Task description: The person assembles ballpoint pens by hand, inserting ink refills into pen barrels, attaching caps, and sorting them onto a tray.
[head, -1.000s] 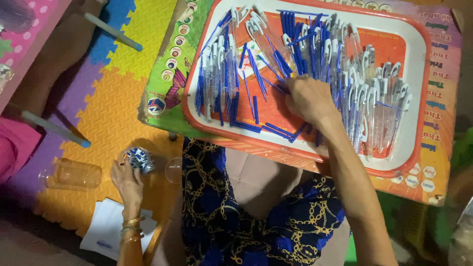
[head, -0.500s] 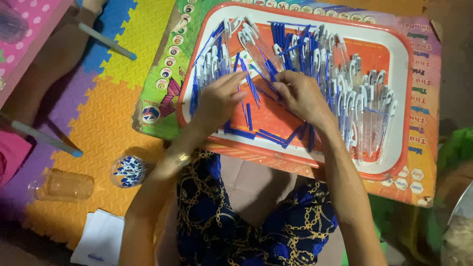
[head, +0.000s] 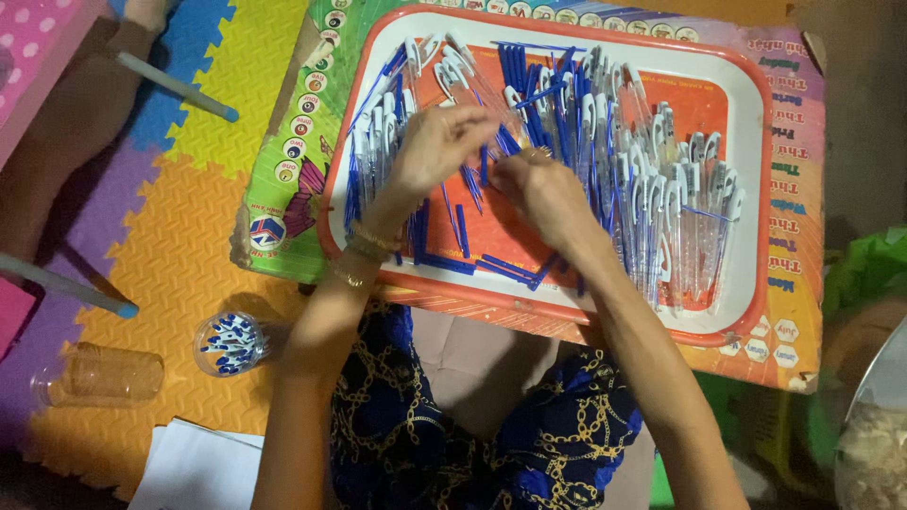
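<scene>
Where both hands meet over the tray (head: 767, 189), left hand (head: 436, 144) and right hand (head: 548, 194) grip pinched on blue pen parts (head: 477, 175).

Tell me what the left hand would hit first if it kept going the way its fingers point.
The left hand points rightward; first in line is probably the bunch of blue refills on the tray, though depth is unclear.

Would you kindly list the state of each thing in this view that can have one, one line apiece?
Left hand: over the tray, fingers pinched on a thin blue refill.
Right hand: over the tray, fingers curled, meeting the left hand.
Tray: flat, loaded with pen barrels and blue refills.
Small cup: upright on the mat, holding blue-and-white pen tips.
Clear cup: lying on its side, empty.
</scene>
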